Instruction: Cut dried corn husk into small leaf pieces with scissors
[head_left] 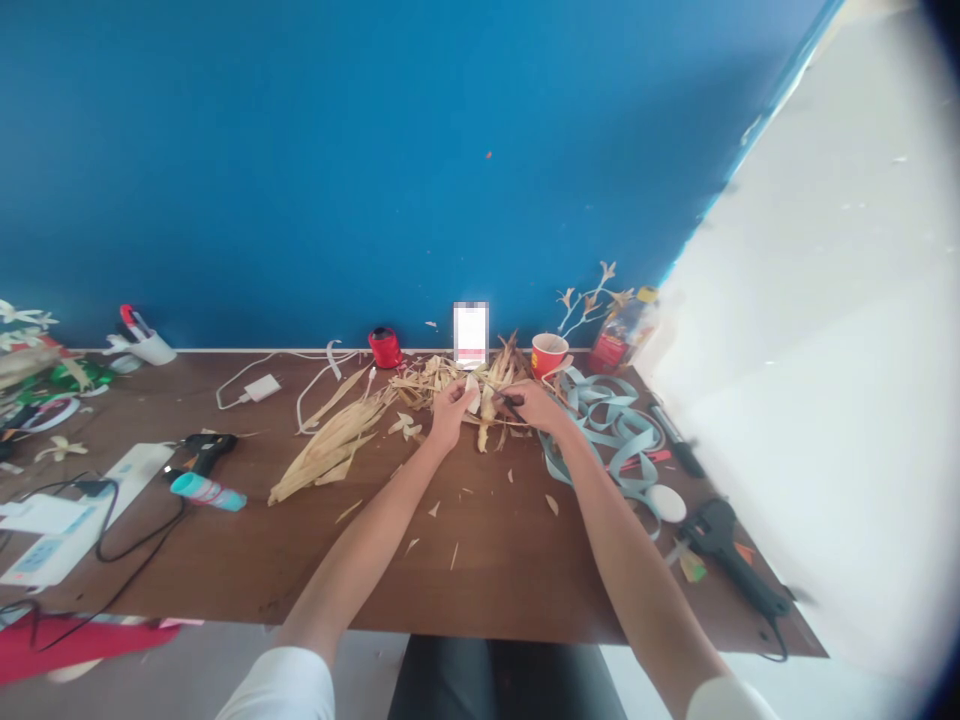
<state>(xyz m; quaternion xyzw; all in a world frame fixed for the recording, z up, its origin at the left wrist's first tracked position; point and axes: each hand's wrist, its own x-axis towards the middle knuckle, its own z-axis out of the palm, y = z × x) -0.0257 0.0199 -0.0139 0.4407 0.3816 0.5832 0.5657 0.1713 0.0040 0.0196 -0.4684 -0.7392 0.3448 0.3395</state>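
Note:
My left hand (450, 408) is closed on a small pale piece of corn husk (472, 394), held upright over the table. Just to its right, my right hand (537, 405) is wrapped round dark-handled scissors (512, 401), whose tips point left toward the husk piece. Behind and beneath both hands lies a heap of dry husks (429, 378). A longer bundle of husks (330, 447) stretches out left of my left hand. Near that hand rests a cut husk flower (405, 426).
A lit phone (471, 335) leans on the blue wall. Right are a paper cup (549, 354), tangled light-blue ribbon (619, 430) and a glue gun (735, 555). Left are a red tin (385, 347), a blue tube (208, 491), another glue gun (202, 452) and a power strip (112, 505).

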